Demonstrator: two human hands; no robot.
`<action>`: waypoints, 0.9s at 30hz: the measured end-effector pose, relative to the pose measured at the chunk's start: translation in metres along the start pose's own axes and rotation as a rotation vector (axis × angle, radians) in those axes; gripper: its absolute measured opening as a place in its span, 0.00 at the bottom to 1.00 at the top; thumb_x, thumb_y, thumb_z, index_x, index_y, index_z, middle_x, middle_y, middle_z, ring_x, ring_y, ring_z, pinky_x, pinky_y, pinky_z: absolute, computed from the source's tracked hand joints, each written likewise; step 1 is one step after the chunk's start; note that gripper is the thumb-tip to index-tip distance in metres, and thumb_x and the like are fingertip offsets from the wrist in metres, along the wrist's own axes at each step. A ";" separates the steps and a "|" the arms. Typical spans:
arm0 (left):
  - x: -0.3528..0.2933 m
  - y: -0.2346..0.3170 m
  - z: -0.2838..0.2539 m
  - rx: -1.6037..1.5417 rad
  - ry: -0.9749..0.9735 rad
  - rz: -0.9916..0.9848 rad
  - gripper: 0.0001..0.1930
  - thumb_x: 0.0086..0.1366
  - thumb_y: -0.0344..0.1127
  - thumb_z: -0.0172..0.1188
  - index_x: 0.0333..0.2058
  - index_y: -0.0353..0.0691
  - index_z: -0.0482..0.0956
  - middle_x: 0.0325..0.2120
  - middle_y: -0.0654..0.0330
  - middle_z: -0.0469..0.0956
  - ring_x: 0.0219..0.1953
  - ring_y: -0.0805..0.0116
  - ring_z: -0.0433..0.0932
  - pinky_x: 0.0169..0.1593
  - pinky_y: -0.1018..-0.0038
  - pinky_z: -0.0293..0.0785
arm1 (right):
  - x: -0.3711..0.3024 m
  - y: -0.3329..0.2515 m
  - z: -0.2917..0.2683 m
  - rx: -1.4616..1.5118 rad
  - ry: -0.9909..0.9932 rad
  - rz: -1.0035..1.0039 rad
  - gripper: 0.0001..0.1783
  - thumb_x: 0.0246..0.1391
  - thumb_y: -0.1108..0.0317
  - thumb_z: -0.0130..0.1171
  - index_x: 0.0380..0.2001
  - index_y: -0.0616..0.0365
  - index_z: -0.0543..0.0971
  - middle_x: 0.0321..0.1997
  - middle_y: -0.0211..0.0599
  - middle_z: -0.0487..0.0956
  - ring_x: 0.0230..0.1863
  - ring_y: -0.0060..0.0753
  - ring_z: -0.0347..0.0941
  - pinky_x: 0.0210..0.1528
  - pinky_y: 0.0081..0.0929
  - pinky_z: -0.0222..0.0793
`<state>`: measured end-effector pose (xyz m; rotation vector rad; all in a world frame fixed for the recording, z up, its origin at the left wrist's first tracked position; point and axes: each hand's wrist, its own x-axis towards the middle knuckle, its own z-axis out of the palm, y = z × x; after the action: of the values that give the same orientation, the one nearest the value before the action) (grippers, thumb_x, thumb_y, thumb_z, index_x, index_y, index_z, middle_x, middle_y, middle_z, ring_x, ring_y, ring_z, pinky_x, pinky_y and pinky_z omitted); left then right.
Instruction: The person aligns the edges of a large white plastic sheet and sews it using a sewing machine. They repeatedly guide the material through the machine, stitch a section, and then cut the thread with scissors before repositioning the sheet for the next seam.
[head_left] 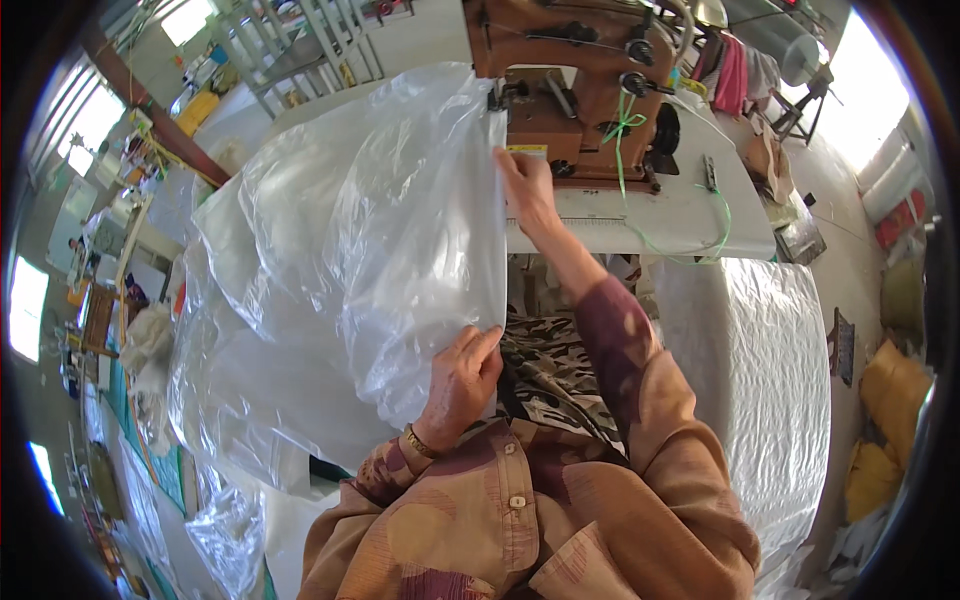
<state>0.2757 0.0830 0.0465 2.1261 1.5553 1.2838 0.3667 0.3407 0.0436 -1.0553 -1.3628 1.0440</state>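
Observation:
A large sheet of clear plastic film [300, 230] spreads over the left of the work table and hangs toward my lap. Its straight right edge runs from under the brown sewing machine [570, 110] down to my body. My left hand [462, 378] pinches that edge low down, close to my chest. Farther up, just in front of the machine's needle area, my right hand [527, 188] grips the same edge between thumb and fingers. Green thread [622, 122] is tied in a bow on the machine and trails down onto the table.
On the right part of the white table [690, 225] lies a small dark tool [710, 173]. A stack of folded white plastic sheeting [760, 370] stands right of my lap. Metal racks [300, 45] are at the back left, and yellow sacks [885, 430] lie at the far right.

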 end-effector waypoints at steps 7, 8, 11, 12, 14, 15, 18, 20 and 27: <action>0.009 -0.026 0.023 0.015 -0.093 -0.001 0.13 0.55 0.19 0.59 0.41 0.33 0.79 0.24 0.53 0.71 0.22 0.56 0.74 0.28 0.66 0.70 | 0.013 0.013 -0.005 -0.218 -0.014 -0.229 0.23 0.59 0.53 0.58 0.29 0.67 0.81 0.23 0.58 0.76 0.27 0.59 0.75 0.33 0.45 0.69; 0.011 -0.029 0.025 0.027 -0.089 0.018 0.13 0.55 0.19 0.59 0.40 0.33 0.80 0.24 0.53 0.71 0.22 0.56 0.74 0.28 0.66 0.70 | 0.009 0.016 -0.005 -0.193 -0.016 -0.216 0.22 0.60 0.55 0.58 0.26 0.68 0.79 0.21 0.58 0.74 0.24 0.58 0.72 0.32 0.44 0.67; 0.024 -0.041 0.033 -0.001 -0.116 0.022 0.12 0.55 0.20 0.59 0.39 0.32 0.80 0.24 0.52 0.72 0.22 0.56 0.74 0.28 0.65 0.70 | 0.004 0.017 -0.012 -0.163 -0.039 -0.227 0.22 0.60 0.57 0.58 0.23 0.68 0.76 0.19 0.57 0.71 0.21 0.56 0.66 0.30 0.43 0.65; 0.032 -0.043 0.034 0.007 -0.119 0.018 0.12 0.55 0.20 0.59 0.40 0.33 0.79 0.26 0.51 0.73 0.25 0.52 0.75 0.30 0.63 0.72 | 0.002 0.016 -0.013 -0.175 -0.031 -0.246 0.22 0.60 0.57 0.58 0.23 0.68 0.76 0.18 0.56 0.71 0.20 0.55 0.65 0.29 0.43 0.65; 0.050 -0.043 0.033 0.026 -0.118 0.006 0.12 0.55 0.20 0.58 0.40 0.33 0.79 0.28 0.49 0.75 0.29 0.46 0.77 0.33 0.59 0.74 | -0.002 0.013 -0.014 -0.201 -0.023 -0.286 0.23 0.61 0.57 0.58 0.22 0.69 0.75 0.17 0.56 0.70 0.19 0.54 0.63 0.29 0.43 0.64; 0.059 -0.045 0.033 0.050 -0.119 0.012 0.12 0.55 0.20 0.58 0.39 0.33 0.79 0.28 0.49 0.75 0.29 0.46 0.77 0.33 0.60 0.74 | -0.003 0.011 -0.014 -0.203 -0.014 -0.279 0.24 0.61 0.57 0.58 0.22 0.69 0.75 0.17 0.55 0.70 0.19 0.54 0.63 0.29 0.43 0.64; 0.089 -0.052 0.031 0.098 -0.112 -0.012 0.10 0.55 0.20 0.58 0.37 0.33 0.80 0.28 0.49 0.76 0.29 0.46 0.77 0.33 0.60 0.74 | -0.006 0.012 -0.014 -0.208 -0.019 -0.249 0.24 0.61 0.56 0.58 0.22 0.69 0.75 0.17 0.55 0.69 0.19 0.54 0.63 0.28 0.43 0.64; 0.108 -0.059 0.031 0.109 -0.078 -0.001 0.09 0.55 0.21 0.58 0.36 0.32 0.80 0.28 0.49 0.76 0.29 0.46 0.78 0.33 0.60 0.74 | -0.005 0.009 -0.015 -0.202 -0.051 -0.218 0.24 0.61 0.56 0.58 0.22 0.69 0.75 0.17 0.56 0.69 0.19 0.55 0.63 0.28 0.43 0.63; 0.170 -0.083 0.039 0.169 0.073 0.119 0.08 0.55 0.23 0.60 0.36 0.32 0.80 0.29 0.49 0.80 0.28 0.51 0.80 0.32 0.65 0.75 | 0.001 0.016 -0.014 -0.027 -0.064 -0.123 0.29 0.63 0.50 0.57 0.22 0.68 0.78 0.16 0.46 0.75 0.18 0.36 0.70 0.27 0.36 0.67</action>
<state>0.2596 0.2746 0.0607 2.3319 1.6417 1.3234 0.3810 0.3453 0.0293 -0.9518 -1.4784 0.9777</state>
